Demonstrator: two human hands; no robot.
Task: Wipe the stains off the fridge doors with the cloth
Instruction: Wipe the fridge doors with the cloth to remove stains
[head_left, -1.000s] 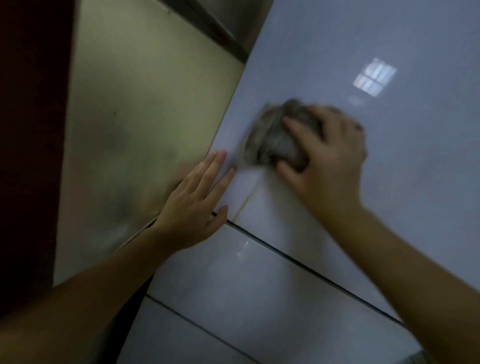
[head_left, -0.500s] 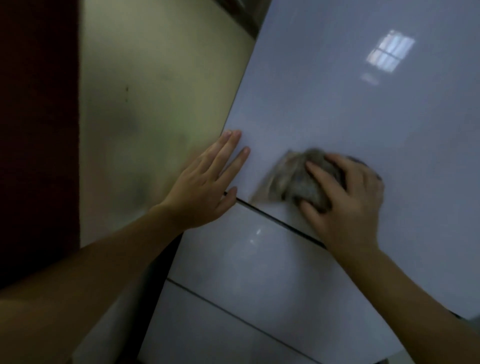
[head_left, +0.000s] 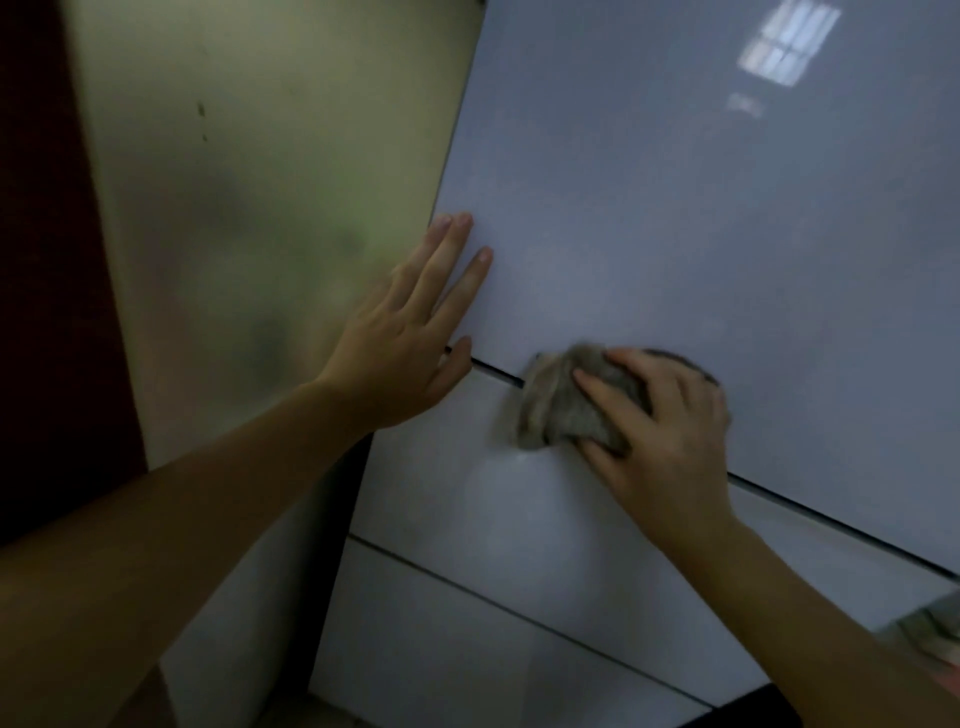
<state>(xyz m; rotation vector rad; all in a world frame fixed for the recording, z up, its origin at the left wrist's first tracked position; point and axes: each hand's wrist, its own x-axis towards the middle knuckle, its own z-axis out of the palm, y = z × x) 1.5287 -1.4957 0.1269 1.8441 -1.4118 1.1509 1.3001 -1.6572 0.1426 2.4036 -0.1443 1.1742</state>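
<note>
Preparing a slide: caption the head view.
Right hand grips a crumpled grey cloth against the glossy white fridge door; flat left hand rests at its edge.

Cloth (head_left: 558, 410) is half hidden. The right hand (head_left: 660, 431) covers its right part, fingers curled over the wad. Its exposed left fringe is motion-smeared, weave unreadable. The door seam (head_left: 831, 522) vanishes under cloth and right hand and reappears past the wrist. The left hand (head_left: 405, 343) lies flat over the lower-left corner of the upper door (head_left: 675, 208), so that corner is out of sight. The upper door is cut off at the top and right edges. Both forearms run out of frame. Below the right forearm, a pale blurred object (head_left: 935, 629) sits at the frame edge, can't identify. Left of the left hand, the wall (head_left: 260, 234) shows soft dark smudges, marks or shadow unclear. Stains on the doors: too dim to resolve.
</note>
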